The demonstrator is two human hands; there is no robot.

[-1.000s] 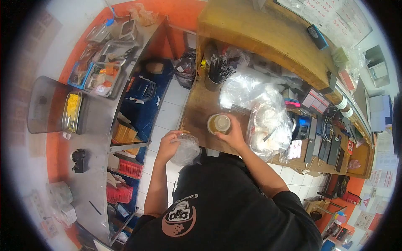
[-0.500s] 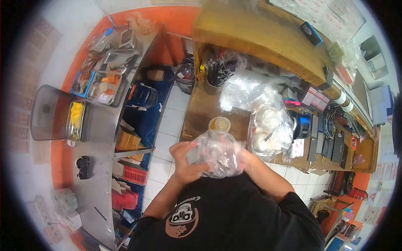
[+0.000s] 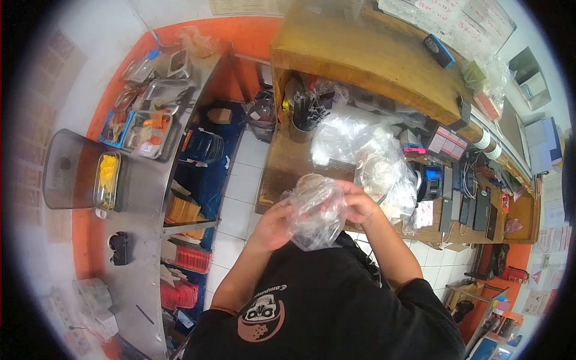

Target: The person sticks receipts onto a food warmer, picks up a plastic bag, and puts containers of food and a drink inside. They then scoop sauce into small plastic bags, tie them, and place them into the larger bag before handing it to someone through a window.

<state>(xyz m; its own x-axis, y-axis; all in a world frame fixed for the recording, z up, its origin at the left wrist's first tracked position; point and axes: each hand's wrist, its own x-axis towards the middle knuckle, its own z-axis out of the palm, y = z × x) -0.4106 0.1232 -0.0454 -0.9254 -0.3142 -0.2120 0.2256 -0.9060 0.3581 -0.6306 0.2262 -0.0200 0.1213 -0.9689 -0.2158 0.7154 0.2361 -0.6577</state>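
Note:
A crumpled clear plastic bag (image 3: pixel 317 219) is held up in front of my chest. My left hand (image 3: pixel 273 227) is closed on its left side, the fingers partly hidden by the film. On the other side, my right hand (image 3: pixel 358 204) grips the bag's upper right part. Just beyond the bag, the top of a round lidded tub (image 3: pixel 311 179) shows faintly on the wooden desk (image 3: pixel 282 171); most of it is covered by the film. What the bag contains, if anything, I cannot make out.
A large plastic bag of round white containers (image 3: pixel 384 177) lies right of my hands. A holder of black utensils (image 3: pixel 305 114) stands at the back. To the left, a steel counter (image 3: pixel 141 216) carries food trays (image 3: pixel 147 135) and a yellow-filled container (image 3: pixel 108 177).
My right hand has moved up along the bag, and my left hand's fingers have closed in on it. The bag now covers most of the tub behind it.

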